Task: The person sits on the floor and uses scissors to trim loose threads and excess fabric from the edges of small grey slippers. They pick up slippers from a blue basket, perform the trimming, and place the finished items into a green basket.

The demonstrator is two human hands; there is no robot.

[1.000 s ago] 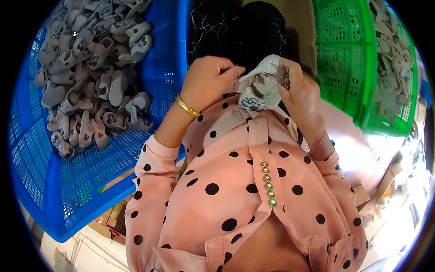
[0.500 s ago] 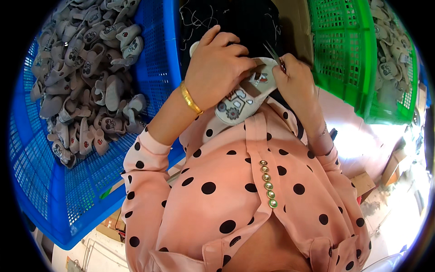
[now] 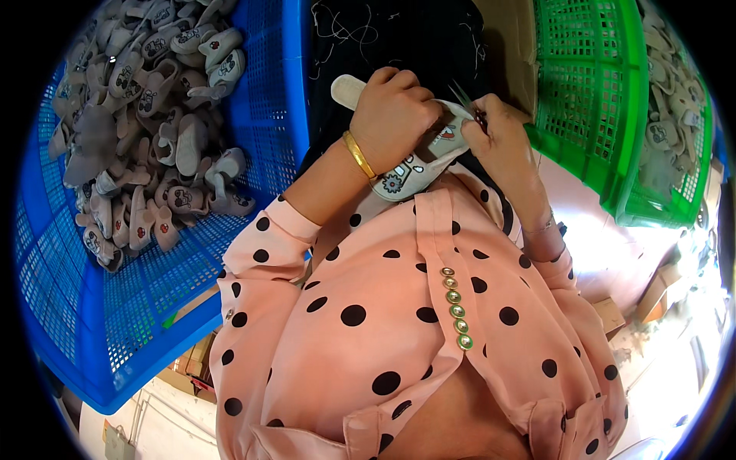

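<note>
A small grey shoe (image 3: 400, 184) with a printed cartoon vehicle is held above my lap. My left hand (image 3: 392, 115) is closed over it, and its fingers hide part of the opening. From beside the left hand sticks out a pale rounded piece (image 3: 347, 90); whether it belongs to the same shoe I cannot tell. At the shoe's right edge, my right hand (image 3: 502, 142) is closed around a pair of scissors (image 3: 461, 93), blades pointing up and left. Most of the scissors' handles are covered by the fingers.
To the left stands a blue plastic basket (image 3: 268, 100) with a heap of similar grey shoes (image 3: 188, 146). A green basket (image 3: 579, 92) on the right holds more shoes (image 3: 667, 115). Loose threads (image 3: 345, 31) lie on the dark cloth over my lap. Cardboard (image 3: 510, 46) shows beside it.
My left hand has shifted right and slightly down, covering more of the shoe's print. More of the pale rounded piece shows. The scissors remain in my right hand by the shoe's edge.
</note>
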